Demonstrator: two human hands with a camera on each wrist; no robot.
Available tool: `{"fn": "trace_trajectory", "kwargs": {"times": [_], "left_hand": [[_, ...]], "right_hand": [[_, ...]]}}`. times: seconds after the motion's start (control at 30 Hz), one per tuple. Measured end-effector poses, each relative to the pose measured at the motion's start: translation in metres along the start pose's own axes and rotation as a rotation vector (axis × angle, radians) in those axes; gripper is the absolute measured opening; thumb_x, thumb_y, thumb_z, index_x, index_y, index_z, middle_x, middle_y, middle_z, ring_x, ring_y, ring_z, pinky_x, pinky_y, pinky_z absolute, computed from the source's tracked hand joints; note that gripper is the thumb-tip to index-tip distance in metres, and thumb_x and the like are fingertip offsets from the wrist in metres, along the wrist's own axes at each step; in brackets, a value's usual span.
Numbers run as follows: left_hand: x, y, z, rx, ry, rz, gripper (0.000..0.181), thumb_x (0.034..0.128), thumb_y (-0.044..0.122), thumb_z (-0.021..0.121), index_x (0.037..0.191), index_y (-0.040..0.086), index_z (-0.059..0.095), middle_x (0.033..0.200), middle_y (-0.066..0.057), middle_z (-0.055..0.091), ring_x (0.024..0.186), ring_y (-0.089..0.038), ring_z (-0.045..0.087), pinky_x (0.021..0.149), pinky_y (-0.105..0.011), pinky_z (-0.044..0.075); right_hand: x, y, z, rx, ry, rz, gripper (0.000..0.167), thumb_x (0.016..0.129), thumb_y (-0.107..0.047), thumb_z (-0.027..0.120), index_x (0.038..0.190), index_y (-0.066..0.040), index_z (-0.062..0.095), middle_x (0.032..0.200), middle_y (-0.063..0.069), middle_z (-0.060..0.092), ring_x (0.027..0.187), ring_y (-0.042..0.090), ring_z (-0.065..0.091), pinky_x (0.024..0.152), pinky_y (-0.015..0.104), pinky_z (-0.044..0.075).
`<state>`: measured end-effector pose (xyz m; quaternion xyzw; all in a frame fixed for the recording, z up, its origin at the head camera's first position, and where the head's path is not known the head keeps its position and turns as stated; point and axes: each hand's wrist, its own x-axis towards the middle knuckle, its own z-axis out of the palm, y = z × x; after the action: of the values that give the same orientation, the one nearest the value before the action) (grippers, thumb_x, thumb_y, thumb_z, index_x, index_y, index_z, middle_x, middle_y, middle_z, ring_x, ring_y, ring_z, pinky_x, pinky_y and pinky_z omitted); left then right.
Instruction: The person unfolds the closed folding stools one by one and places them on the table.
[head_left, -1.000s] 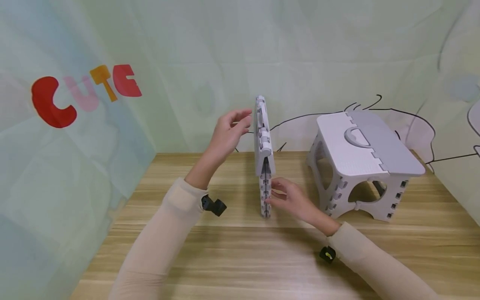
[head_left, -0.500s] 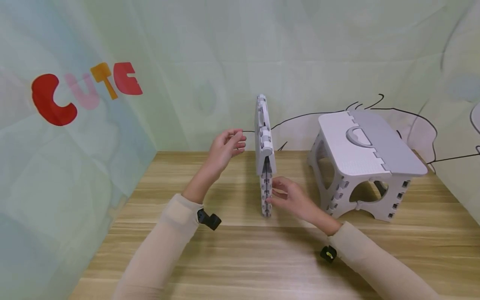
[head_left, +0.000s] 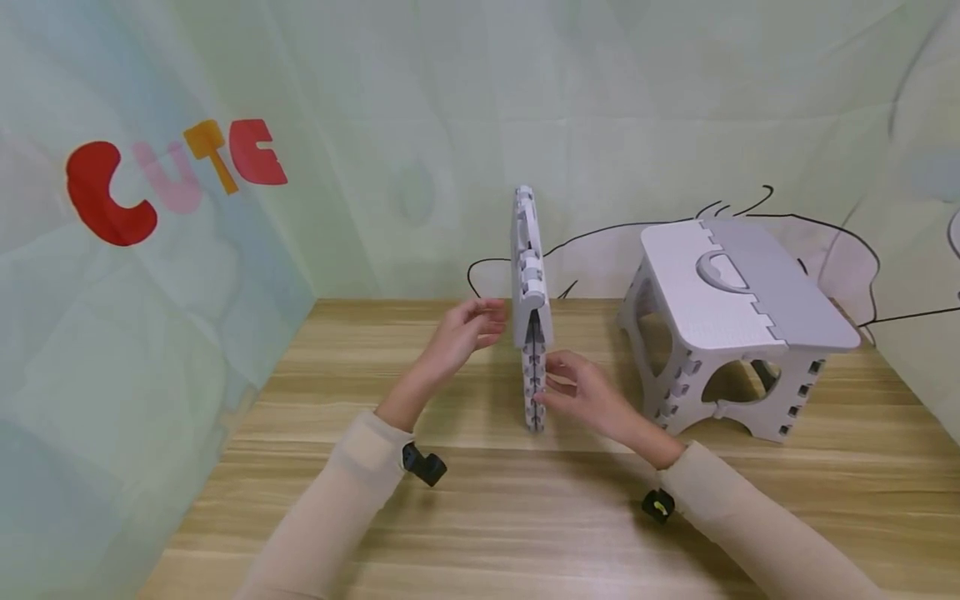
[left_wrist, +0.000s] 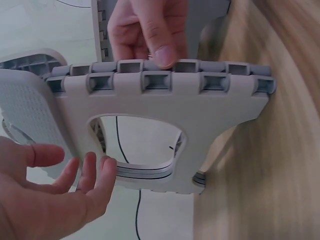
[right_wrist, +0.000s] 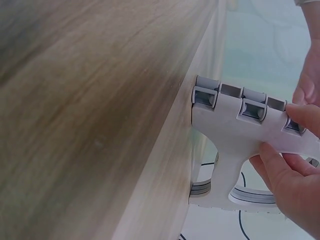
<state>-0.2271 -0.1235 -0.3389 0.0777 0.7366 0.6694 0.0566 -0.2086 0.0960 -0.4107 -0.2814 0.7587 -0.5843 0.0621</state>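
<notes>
Plain cream sleeves point(head_left: 757, 517) show at lower left and lower right, a black device point(head_left: 424, 465) by each cuff point(head_left: 684, 472) (the right one's marked yellow).

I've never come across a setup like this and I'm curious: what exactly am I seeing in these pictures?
There's no machine here: these are a person's two bare hands at work. The widest picture comes from a camera worn on the head, looking forward and down. The two close-ups come from cameras worn on the wrists, one for each hand.

On the wooden table are two grey-and-white stools. The folded stool stands upright in the middle; the second stool, at the right, stands opened out on its legs.

The right hand grips the folded stool low down, by its hinged edge. The left hand is open beside it; whether its fingers touch, I can't tell.
</notes>
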Motion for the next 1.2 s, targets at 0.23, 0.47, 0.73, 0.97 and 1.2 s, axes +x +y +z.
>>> {"fn": "trace_trajectory", "kwargs": {"times": [0.23, 0.47, 0.73, 0.97, 1.2], "left_hand": [[-0.009, -0.022, 0.005, 0.071, -0.12, 0.05, 0.044, 0.0922, -0.008, 0.046, 0.136, -0.013, 0.047, 0.128, -0.029, 0.055, 0.117, -0.04, 0.057, 0.101, -0.044, 0.049], [-0.017, -0.035, 0.01, 0.132, -0.279, 0.131, 0.048, 0.0891, -0.005, 0.052, 0.136, -0.012, 0.044, 0.135, -0.028, 0.052, 0.125, -0.04, 0.052, 0.105, -0.045, 0.045], [-0.018, -0.043, 0.016, 0.174, -0.272, 0.113, 0.053, 0.0902, 0.006, 0.073, 0.135, -0.001, 0.047, 0.132, -0.016, 0.055, 0.124, -0.032, 0.053, 0.105, -0.038, 0.045], [-0.017, -0.052, 0.019, 0.201, -0.205, 0.108, 0.057, 0.0827, 0.006, 0.081, 0.131, 0.0, 0.052, 0.124, -0.013, 0.061, 0.117, -0.028, 0.058, 0.1, -0.033, 0.049], [-0.017, -0.054, 0.021, 0.24, -0.163, 0.119, 0.047, 0.0802, 0.007, 0.084, 0.118, 0.0, 0.057, 0.116, -0.011, 0.064, 0.113, -0.027, 0.061, 0.098, -0.033, 0.051]], "right_hand": [[-0.001, 0.001, 0.0, -0.006, 0.002, -0.034, 0.043, 0.086, 0.007, 0.073, 0.124, 0.011, 0.053, 0.126, 0.028, 0.058, 0.12, 0.044, 0.056, 0.1, 0.042, 0.049], [0.0, 0.0, -0.001, 0.003, -0.008, -0.03, 0.043, 0.086, 0.007, 0.073, 0.124, 0.01, 0.054, 0.127, 0.027, 0.058, 0.121, 0.043, 0.056, 0.1, 0.042, 0.048], [-0.001, 0.001, -0.001, -0.012, -0.017, -0.038, 0.041, 0.088, 0.004, 0.072, 0.124, 0.008, 0.054, 0.128, 0.025, 0.058, 0.123, 0.042, 0.055, 0.1, 0.041, 0.048], [-0.001, 0.002, -0.001, -0.017, -0.007, -0.044, 0.04, 0.088, 0.0, 0.074, 0.123, 0.007, 0.056, 0.126, 0.024, 0.059, 0.123, 0.041, 0.055, 0.1, 0.04, 0.049], [-0.001, 0.003, 0.0, -0.018, 0.007, -0.037, 0.038, 0.089, -0.004, 0.075, 0.121, 0.006, 0.056, 0.123, 0.022, 0.06, 0.122, 0.04, 0.056, 0.098, 0.039, 0.05]]}}
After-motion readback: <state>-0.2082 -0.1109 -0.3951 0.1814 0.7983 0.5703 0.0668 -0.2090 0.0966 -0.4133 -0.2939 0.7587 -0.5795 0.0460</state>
